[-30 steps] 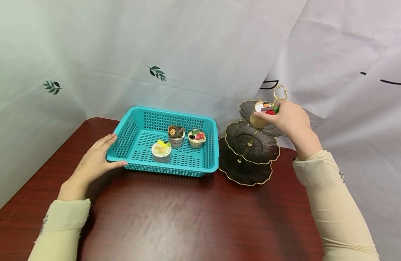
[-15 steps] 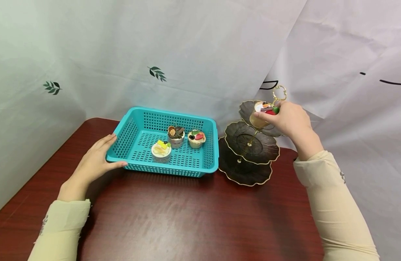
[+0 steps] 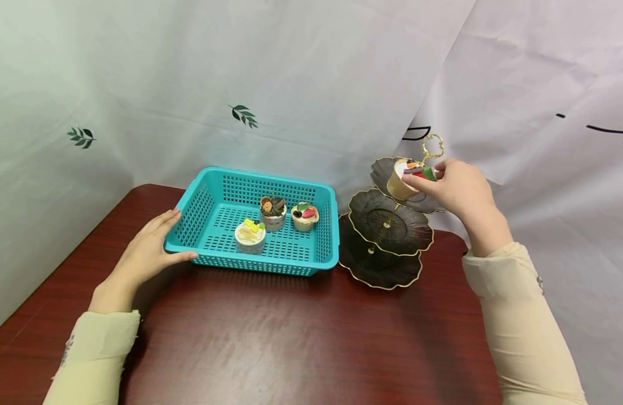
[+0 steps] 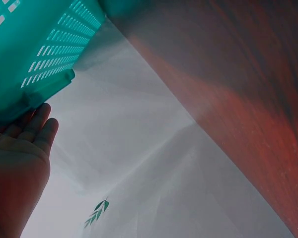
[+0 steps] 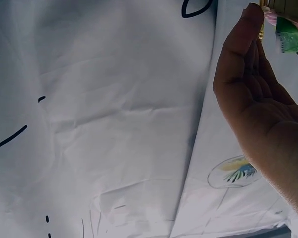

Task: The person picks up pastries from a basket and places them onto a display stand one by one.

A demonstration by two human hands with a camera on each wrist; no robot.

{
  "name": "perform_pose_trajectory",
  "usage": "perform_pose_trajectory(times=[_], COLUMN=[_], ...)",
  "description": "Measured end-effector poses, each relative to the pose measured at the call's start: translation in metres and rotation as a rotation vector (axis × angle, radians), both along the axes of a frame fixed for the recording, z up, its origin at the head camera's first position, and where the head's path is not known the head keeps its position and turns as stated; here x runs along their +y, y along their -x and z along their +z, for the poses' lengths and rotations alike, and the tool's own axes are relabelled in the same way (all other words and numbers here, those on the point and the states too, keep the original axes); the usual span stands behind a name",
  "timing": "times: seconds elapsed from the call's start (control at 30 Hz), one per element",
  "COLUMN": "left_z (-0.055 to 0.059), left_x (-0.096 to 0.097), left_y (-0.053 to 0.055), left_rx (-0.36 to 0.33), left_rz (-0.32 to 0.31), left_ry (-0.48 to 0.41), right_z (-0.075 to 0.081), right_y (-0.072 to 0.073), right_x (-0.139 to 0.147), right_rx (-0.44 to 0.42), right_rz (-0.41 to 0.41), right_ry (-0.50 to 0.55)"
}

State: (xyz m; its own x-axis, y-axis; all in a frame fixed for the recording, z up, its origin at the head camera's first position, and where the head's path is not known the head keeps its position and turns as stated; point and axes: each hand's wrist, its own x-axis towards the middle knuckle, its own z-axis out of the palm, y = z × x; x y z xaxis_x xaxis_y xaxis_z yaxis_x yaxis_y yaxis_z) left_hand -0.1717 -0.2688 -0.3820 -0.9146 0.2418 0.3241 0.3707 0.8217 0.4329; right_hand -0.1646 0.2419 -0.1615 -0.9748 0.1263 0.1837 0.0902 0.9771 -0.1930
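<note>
A dessert cup [image 3: 401, 183] with cream, red fruit and a green leaf sits tilted on the top tier of a three-tier cake stand [image 3: 387, 222] with dark, gold-edged plates. Beside it my right hand [image 3: 465, 188] has its thumb and fingers loosely parted, the thumb overlapping the topping. The right wrist view shows a gap between that hand and the cup's green leaf [image 5: 288, 35]. My left hand [image 3: 144, 247] rests with extended fingers against the left corner of a turquoise basket [image 3: 263, 264]. Its fingertips touch the basket's rim in the left wrist view.
Inside the basket stand a yellow-topped dessert cup [image 3: 250, 237], a chocolate one [image 3: 273, 212] and a strawberry one [image 3: 305, 216]. The stand is close to the basket's right side. A gold ring handle [image 3: 433, 146] rises above the top plate. White cloth [image 3: 316, 84] hangs behind the dark red table [image 3: 291, 332].
My right hand has loosened around the dessert cup and shifted slightly right. The cup stays on the top tier. My left hand and the basket are nearly unchanged.
</note>
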Motion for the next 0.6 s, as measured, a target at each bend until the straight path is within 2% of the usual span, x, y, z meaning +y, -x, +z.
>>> perform_pose_trajectory(times=[0.3, 0.6], left_z=[0.0, 0.001], left_x=[0.0, 0.0], left_y=[-0.001, -0.001], left_rx=[-0.002, 0.001], left_rz=[-0.001, 0.0], left_ry=[-0.002, -0.005], right_z=[0.001, -0.001], right_y=[-0.005, -0.012], right_x=[0.004, 0.006], right_rx=[-0.051, 0.007], right_rz=[0.026, 0.06], right_ry=[0.06, 0.083])
